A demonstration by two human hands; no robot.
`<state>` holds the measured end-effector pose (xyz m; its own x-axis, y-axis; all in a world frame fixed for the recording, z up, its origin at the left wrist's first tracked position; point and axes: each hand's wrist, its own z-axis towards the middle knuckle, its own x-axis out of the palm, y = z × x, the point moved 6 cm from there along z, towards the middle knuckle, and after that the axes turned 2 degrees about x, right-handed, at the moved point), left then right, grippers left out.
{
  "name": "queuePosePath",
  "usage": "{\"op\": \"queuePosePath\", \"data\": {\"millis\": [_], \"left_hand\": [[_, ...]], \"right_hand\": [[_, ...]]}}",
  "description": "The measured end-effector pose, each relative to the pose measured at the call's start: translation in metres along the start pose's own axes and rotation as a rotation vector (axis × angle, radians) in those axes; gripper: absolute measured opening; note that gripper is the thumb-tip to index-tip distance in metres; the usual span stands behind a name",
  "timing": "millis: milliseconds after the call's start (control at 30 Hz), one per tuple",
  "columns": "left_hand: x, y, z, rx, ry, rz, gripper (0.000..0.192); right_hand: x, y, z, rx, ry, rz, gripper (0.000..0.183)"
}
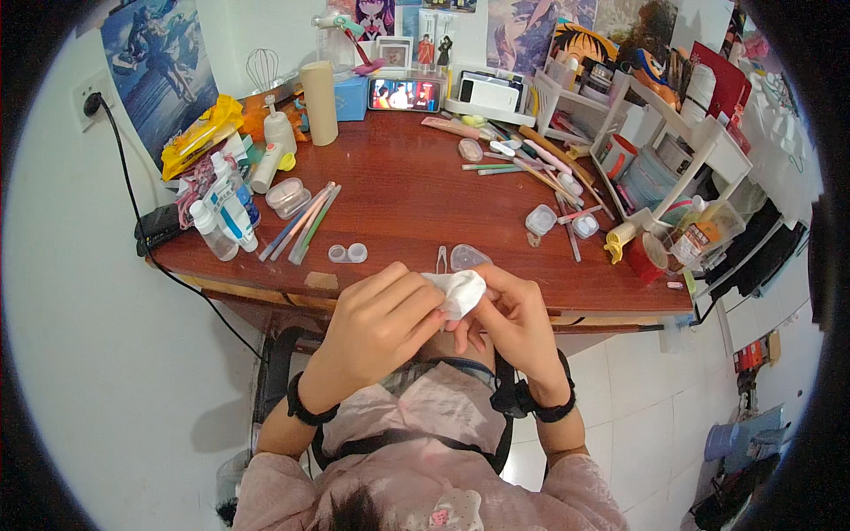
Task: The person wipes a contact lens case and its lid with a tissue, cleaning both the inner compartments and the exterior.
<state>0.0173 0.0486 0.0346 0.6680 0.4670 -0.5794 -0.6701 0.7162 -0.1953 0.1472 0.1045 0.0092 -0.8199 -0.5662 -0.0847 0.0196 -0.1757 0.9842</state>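
A crumpled white tissue (463, 292) is pinched between both hands, just off the front edge of the wooden desk (398, 192). My left hand (385, 318) grips its left side with curled fingers. On the other side, my right hand (514, 315) holds it between thumb and forefinger. Whether anything lies inside the tissue is hidden. Beyond the hands are small tweezers (441, 259) and a clear plastic case (469, 257). A round twin contact lens case (348, 253) lies to the left of them.
Brush pens or markers (305, 222) and plastic bottles (214, 232) are at the left. Small clear boxes (541, 219) and scattered pens (538, 166) lie at the right, beside a white shelf rack (704, 156). A phone (404, 95) with a lit screen leans at the back.
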Motion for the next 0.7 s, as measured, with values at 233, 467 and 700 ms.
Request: {"op": "queuePosePath", "data": {"millis": [233, 467, 700], "left_hand": [[0.0003, 0.0004, 0.0000, -0.095, -0.046, -0.089, 0.019], [0.0020, 0.0022, -0.0010, -0.111, 0.074, -0.029, 0.018], [-0.0030, -0.0030, 0.0005, 0.006, 0.035, -0.020, 0.018]], "right_hand": [[0.0000, 0.0031, -0.0016, 0.009, 0.025, 0.009, 0.013], [0.0001, 0.0015, -0.0015, 0.005, 0.047, -0.008, 0.014], [0.0018, 0.0006, -0.0015, 0.023, -0.004, -0.065, 0.013]]}}
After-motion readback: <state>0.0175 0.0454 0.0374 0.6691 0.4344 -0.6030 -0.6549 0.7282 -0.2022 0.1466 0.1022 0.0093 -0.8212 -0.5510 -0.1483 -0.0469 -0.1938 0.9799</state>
